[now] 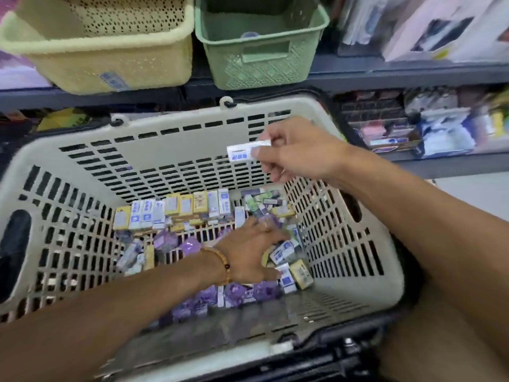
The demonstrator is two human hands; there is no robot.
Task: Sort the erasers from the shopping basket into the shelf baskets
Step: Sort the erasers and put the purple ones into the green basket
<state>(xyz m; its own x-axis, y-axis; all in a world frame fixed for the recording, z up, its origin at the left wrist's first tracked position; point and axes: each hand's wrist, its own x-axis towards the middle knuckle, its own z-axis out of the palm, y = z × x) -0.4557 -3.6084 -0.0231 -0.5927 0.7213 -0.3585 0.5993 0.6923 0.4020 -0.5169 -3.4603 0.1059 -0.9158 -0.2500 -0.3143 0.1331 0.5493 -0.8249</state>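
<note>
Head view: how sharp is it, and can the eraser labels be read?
Head view: soft all over, with wide-angle bending at the shopping basket rim; shelf goods at the right are smeared; the label on the eraser in the right hand is unreadable; lighting is even, with no glare.

Beaded bracelet (220,261) on bare left wrist

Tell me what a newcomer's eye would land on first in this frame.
First, the big grey shopping basket filling the middle, its floor littered with small boxed erasers. Next, the right hand raised above the basket's far wall, pinching one white-and-blue eraser, while the left hand reaches down among the pile. Behind, on the shelf, sit a yellow basket and a green basket.
</note>
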